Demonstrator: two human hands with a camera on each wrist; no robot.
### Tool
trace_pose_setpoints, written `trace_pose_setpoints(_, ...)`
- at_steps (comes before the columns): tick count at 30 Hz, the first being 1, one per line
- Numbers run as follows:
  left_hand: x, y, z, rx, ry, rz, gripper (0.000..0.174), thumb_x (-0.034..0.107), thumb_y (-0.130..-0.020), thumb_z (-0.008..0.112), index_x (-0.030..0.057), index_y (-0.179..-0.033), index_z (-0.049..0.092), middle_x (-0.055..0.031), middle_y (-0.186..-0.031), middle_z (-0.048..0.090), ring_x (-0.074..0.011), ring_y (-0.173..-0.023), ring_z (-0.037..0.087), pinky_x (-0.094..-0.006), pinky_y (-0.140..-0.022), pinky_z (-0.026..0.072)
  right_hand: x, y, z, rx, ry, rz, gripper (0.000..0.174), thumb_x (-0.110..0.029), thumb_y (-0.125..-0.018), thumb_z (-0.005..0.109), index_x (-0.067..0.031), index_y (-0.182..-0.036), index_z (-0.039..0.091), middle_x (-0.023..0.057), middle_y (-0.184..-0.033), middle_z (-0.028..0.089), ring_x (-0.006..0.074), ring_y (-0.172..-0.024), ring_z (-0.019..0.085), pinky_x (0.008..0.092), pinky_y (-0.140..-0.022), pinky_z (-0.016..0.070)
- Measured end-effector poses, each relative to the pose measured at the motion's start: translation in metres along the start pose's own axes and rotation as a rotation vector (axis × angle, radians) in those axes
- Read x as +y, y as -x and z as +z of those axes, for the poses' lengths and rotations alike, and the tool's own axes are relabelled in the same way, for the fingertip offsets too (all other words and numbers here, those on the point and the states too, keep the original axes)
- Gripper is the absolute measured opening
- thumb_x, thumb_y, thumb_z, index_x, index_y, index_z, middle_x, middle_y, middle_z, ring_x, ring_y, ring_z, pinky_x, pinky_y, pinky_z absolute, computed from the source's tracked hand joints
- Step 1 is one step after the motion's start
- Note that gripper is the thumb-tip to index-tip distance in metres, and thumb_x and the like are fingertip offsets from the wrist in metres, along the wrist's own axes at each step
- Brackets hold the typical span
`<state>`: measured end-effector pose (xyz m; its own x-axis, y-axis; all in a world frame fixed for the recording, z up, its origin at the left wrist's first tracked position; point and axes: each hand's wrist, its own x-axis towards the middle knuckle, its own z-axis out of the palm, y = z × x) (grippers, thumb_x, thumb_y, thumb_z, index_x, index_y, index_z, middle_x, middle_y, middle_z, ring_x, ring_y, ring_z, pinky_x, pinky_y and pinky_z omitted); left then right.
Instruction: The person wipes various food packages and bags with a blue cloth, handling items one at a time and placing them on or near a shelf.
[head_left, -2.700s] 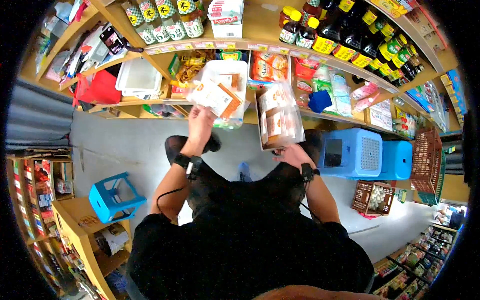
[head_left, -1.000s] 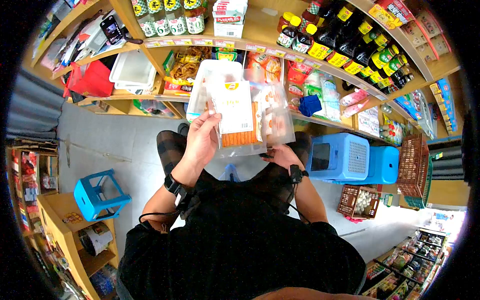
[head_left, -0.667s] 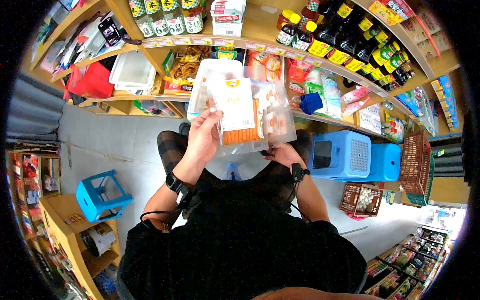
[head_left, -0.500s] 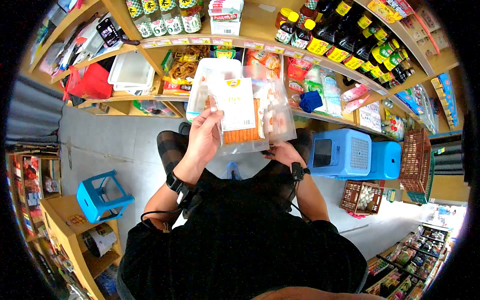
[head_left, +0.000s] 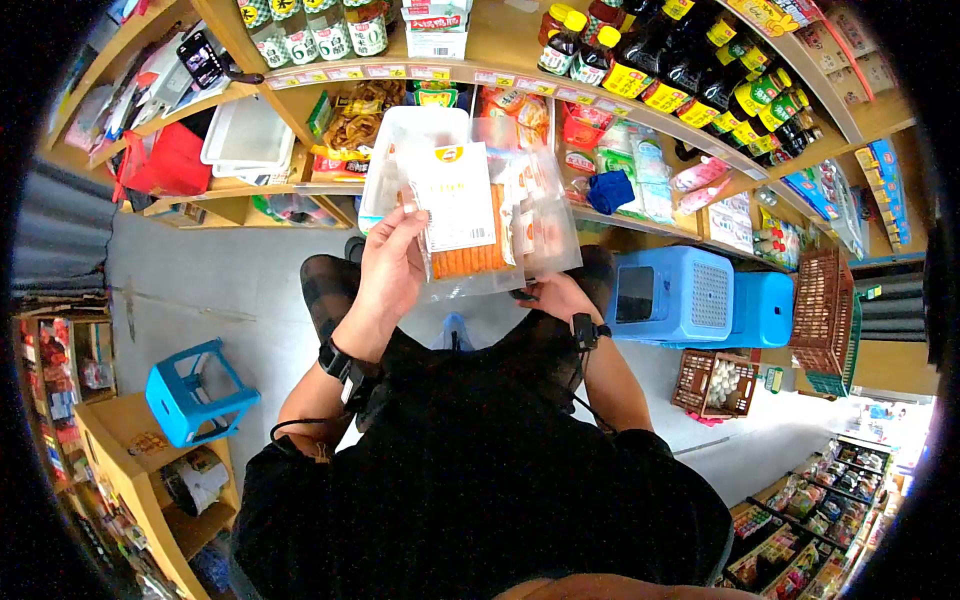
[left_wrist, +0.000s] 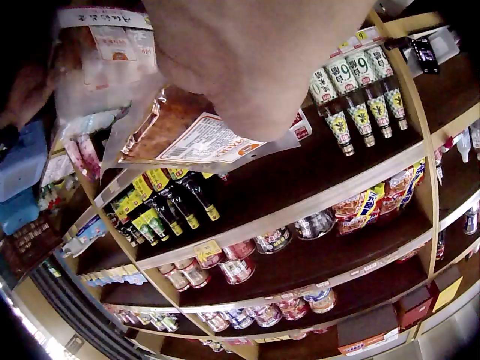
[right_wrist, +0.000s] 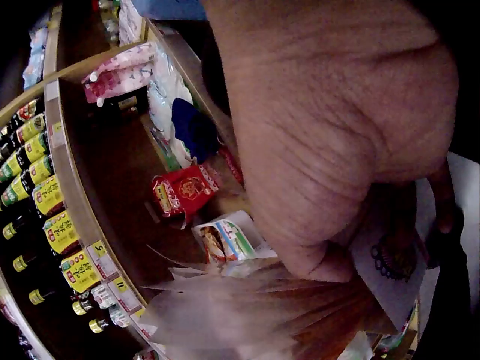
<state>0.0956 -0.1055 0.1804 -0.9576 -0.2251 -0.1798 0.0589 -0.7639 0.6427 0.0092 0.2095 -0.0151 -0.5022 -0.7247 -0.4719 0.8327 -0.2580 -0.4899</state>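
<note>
My left hand (head_left: 392,265) pinches the left edge of a clear plastic packet (head_left: 470,262) of orange-brown sausage-like sticks with a white label. In the left wrist view the packet (left_wrist: 176,131) hangs below the hand, its fingertips hidden behind the wrist. My right hand (head_left: 560,297) grips the lower end of a stack of similar clear packets (head_left: 548,232), partly covered by the left hand's packet in the head view. Fanned plastic edges of the stack (right_wrist: 232,304) show under the fingers in the right wrist view. Behind the packets a white plastic tray (head_left: 383,150) sits on the low shelf.
Vinegar bottles (head_left: 325,35) and dark sauce bottles (head_left: 690,85) line the shelf above. A dark blue cloth (head_left: 610,192) lies right of the stack. A blue stool (head_left: 200,395), blue bins (head_left: 675,295) and brown crates (head_left: 715,382) stand on the floor around me.
My left hand has brought the packet from over the white tray rightwards, in front of the stack. Over the last second both hands keep their holds; the head view shifts slightly.
</note>
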Motion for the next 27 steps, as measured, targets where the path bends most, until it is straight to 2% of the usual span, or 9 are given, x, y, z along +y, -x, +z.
trace_pose_setpoints(10, -0.009, -0.002, -0.002, 0.012, -0.046, 0.027, 0.013, 0.006, -0.098, 0.061, 0.0016, -0.108, 0.068, -0.0040, -0.104, 0.071, -0.0129, -0.098, 0.066, -0.0297, -0.089, 0.0516, -0.001, 0.001, 0.005, 0.028, 0.003, -0.002, 0.044, -0.013, -0.088, 0.066, -0.0086, -0.130, 0.056, 0.0072, -0.121, 0.065, 0.0228, -0.099, 0.063, 0.0562, -0.094, 0.0513)
trace_pose_setpoints(13, -0.012, -0.010, -0.018, -0.014, -0.347, -0.094, 0.003, 0.006, -0.097, 0.063, 0.0041, -0.097, 0.065, 0.0052, -0.085, 0.060, -0.0074, -0.081, 0.056, -0.0245, -0.074, 0.0456, 0.001, 0.004, 0.000, 0.003, -0.015, 0.001, 0.042, -0.013, -0.089, 0.066, -0.0075, -0.130, 0.056, 0.0087, -0.125, 0.064, 0.0245, -0.104, 0.061, 0.0563, -0.095, 0.0503)
trace_pose_setpoints(15, -0.017, -0.017, -0.021, -0.215, -0.857, -0.007, 0.005, 0.007, -0.098, 0.062, 0.0033, -0.097, 0.065, 0.0047, -0.087, 0.061, -0.0077, -0.081, 0.057, -0.0237, -0.074, 0.0459, -0.002, 0.000, 0.003, 0.020, -0.007, 0.020, 0.044, -0.014, -0.088, 0.067, -0.0080, -0.131, 0.056, 0.0091, -0.126, 0.063, 0.0256, -0.105, 0.060, 0.0570, -0.096, 0.0500)
trace_pose_setpoints(19, -0.032, -0.028, -0.033, -0.264, -1.144, -0.014, 0.015, 0.008, -0.097, 0.062, 0.0006, -0.108, 0.069, -0.0083, -0.106, 0.069, -0.0166, -0.106, 0.062, -0.0317, -0.092, 0.0498, 0.002, -0.004, -0.008, 0.000, -0.039, 0.015, 0.047, -0.015, -0.088, 0.069, -0.0096, -0.132, 0.055, 0.0095, -0.127, 0.062, 0.0276, -0.107, 0.060, 0.0574, -0.096, 0.0498)
trace_pose_setpoints(20, -0.041, -0.032, -0.042, -0.348, -1.380, 0.216, 0.019, 0.010, -0.096, 0.062, 0.0033, -0.113, 0.068, -0.0184, -0.126, 0.061, -0.0273, -0.123, 0.057, -0.0362, -0.102, 0.0465, 0.002, -0.005, -0.009, -0.001, -0.040, 0.013, 0.047, -0.015, -0.088, 0.069, -0.0096, -0.132, 0.055, 0.0095, -0.127, 0.062, 0.0276, -0.107, 0.060, 0.0574, -0.096, 0.0498)
trace_pose_setpoints(21, -0.041, -0.034, -0.036, -0.354, -1.382, 0.214, 0.019, 0.010, -0.096, 0.062, 0.0033, -0.113, 0.068, -0.0184, -0.126, 0.061, -0.0273, -0.123, 0.057, -0.0362, -0.102, 0.0465, 0.002, -0.004, -0.007, -0.007, -0.042, 0.000, 0.046, -0.015, -0.089, 0.068, -0.0099, -0.132, 0.055, 0.0094, -0.128, 0.062, 0.0275, -0.107, 0.060, 0.0575, -0.096, 0.0498)
trace_pose_setpoints(23, -0.037, -0.042, -0.025, -0.358, -1.211, -0.131, 0.024, 0.011, -0.095, 0.062, 0.0075, -0.119, 0.067, -0.0230, -0.141, 0.050, -0.0345, -0.130, 0.051, -0.0384, -0.108, 0.0418, 0.003, -0.003, -0.003, -0.012, -0.042, -0.011, 0.045, -0.015, -0.089, 0.067, -0.0102, -0.132, 0.055, 0.0092, -0.128, 0.062, 0.0274, -0.108, 0.060, 0.0576, -0.097, 0.0497)
trace_pose_setpoints(25, -0.032, -0.059, -0.008, -0.400, -1.357, -0.031, 0.026, 0.011, -0.095, 0.062, 0.0053, -0.121, 0.065, -0.0218, -0.141, 0.049, -0.0339, -0.129, 0.052, -0.0375, -0.109, 0.0407, -0.003, 0.004, 0.012, -0.005, -0.037, -0.032, 0.043, -0.012, -0.091, 0.065, -0.0103, -0.133, 0.054, 0.0089, -0.128, 0.062, 0.0267, -0.108, 0.061, 0.0574, -0.098, 0.0496)
trace_pose_setpoints(27, -0.050, -0.072, -0.007, -0.316, -1.155, 0.103, 0.014, 0.006, -0.096, 0.054, 0.0010, -0.107, 0.061, -0.0135, -0.108, 0.058, -0.0245, -0.094, 0.061, -0.0378, -0.085, 0.0512, 0.004, -0.005, -0.008, -0.034, -0.088, 0.022, 0.042, -0.011, -0.092, 0.063, -0.0102, -0.133, 0.054, 0.0082, -0.129, 0.061, 0.0260, -0.109, 0.061, 0.0568, -0.099, 0.0492)
